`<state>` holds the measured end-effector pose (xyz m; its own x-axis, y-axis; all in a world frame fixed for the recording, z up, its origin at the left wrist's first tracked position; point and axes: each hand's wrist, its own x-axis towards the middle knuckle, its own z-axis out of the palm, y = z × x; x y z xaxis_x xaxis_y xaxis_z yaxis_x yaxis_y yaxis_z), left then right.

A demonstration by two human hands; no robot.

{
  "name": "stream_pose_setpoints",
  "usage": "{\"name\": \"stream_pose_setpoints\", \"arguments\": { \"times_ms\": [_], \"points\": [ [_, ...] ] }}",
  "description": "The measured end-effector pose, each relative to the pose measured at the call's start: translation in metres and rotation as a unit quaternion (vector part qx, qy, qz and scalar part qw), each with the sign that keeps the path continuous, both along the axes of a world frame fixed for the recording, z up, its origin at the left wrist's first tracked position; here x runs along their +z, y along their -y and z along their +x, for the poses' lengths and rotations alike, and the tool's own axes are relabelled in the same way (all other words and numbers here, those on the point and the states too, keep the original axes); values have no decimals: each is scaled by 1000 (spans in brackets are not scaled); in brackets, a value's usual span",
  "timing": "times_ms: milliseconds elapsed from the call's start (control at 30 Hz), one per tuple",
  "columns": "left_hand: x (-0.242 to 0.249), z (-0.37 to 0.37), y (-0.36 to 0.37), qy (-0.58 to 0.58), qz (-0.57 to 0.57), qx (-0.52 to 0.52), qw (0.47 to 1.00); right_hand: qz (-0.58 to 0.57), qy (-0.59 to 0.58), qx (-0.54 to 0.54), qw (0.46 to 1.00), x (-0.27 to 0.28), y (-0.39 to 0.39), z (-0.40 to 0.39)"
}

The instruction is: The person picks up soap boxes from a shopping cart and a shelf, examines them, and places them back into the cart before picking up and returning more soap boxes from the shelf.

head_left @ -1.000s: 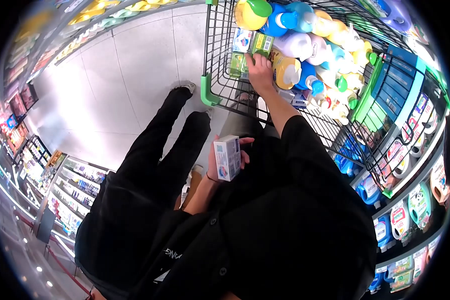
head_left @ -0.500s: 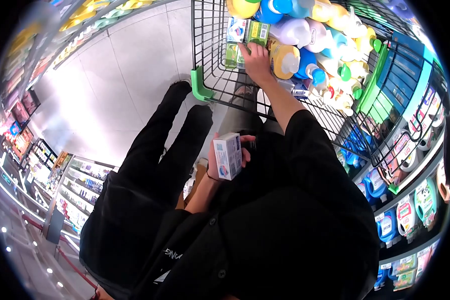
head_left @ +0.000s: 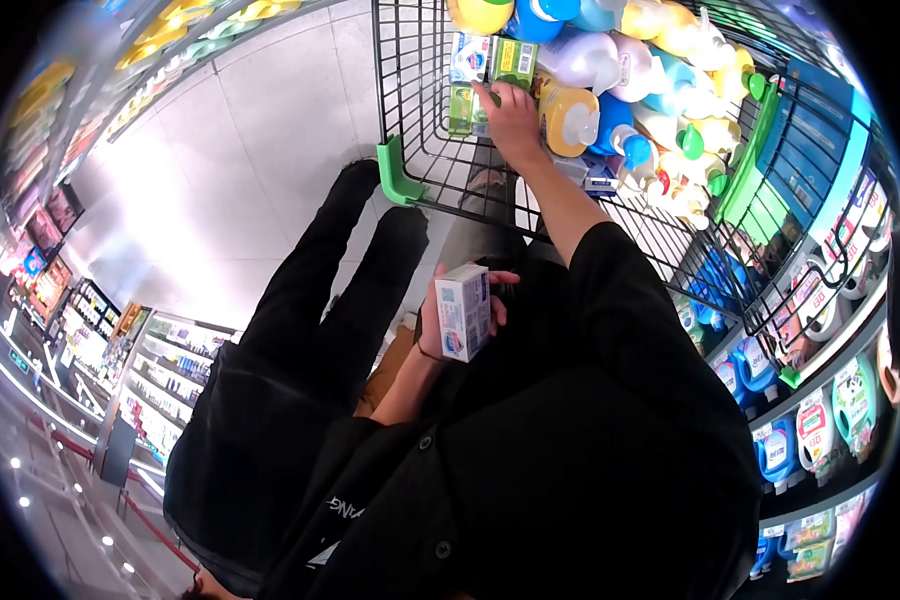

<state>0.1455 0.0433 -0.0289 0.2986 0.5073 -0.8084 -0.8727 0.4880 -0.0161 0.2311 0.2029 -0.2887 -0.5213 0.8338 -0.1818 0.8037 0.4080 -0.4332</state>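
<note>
My left hand (head_left: 433, 318), palm up in front of my body, is closed around a small white soap box (head_left: 462, 312) with blue print. A dark band circles that wrist. My right hand (head_left: 513, 122) reaches over the rim into a black wire shopping cart (head_left: 410, 70). Its fingers curl over a green soap box (head_left: 462, 108), partly hidden beneath them. Just beyond the fingertips lie a white-and-blue soap box (head_left: 469, 57) and another green box (head_left: 514, 62). A yellow pump bottle (head_left: 568, 117) lies right beside this hand.
Several bottles, including a blue one (head_left: 618, 133), fill the cart's right side. A green corner guard (head_left: 398, 172) caps the cart's near-left corner. Another person in black trousers (head_left: 315, 250) is close on my left. Shelves of detergent bottles (head_left: 773, 450) curve along the right.
The white soap box in my left hand has shifted slightly right and turned a little. My right hand stays nearly in place over the boxes. The cart has moved slightly left in view.
</note>
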Motion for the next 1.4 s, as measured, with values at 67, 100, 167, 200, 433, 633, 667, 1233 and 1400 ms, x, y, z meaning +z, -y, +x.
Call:
{"name": "stream_pose_setpoints", "arguments": {
  "times_ms": [67, 100, 167, 200, 433, 633, 667, 1233, 1400],
  "points": [
    [-1, 0, -1, 4, -10, -3, 1000, 29, 3, 2, 1000, 2, -1, 0],
    [-1, 1, -2, 5, -9, 0, 1000, 43, -4, 13, 999, 2, 1, 2],
    [-1, 1, -4, 5, -7, 6, 1000, 69, -20, 34, 997, 1, 5, 4],
    [-1, 1, -4, 2, -4, 5, 1000, 29, -15, 73, 997, 14, 7, 10],
    [1, 1, -15, -9, 11, -2, 1000, -239, 54, 82, 966, 38, 9, 21],
    [-8, -11, -41, -61, 31, -42, 997, -280, 14, 16, 960, 33, 11, 20],
    [-19, -14, -50, -152, 17, -63, 986, -347, -1, 0, 938, 38, 2, 21],
    [-258, -52, -216, -680, 75, -381, 622, -227, -163, -270, 921, 230, 51, 109],
    [-287, -57, -207, -629, 89, -322, 702, -141, -105, -290, 941, 226, 58, 94]
  ]
}}
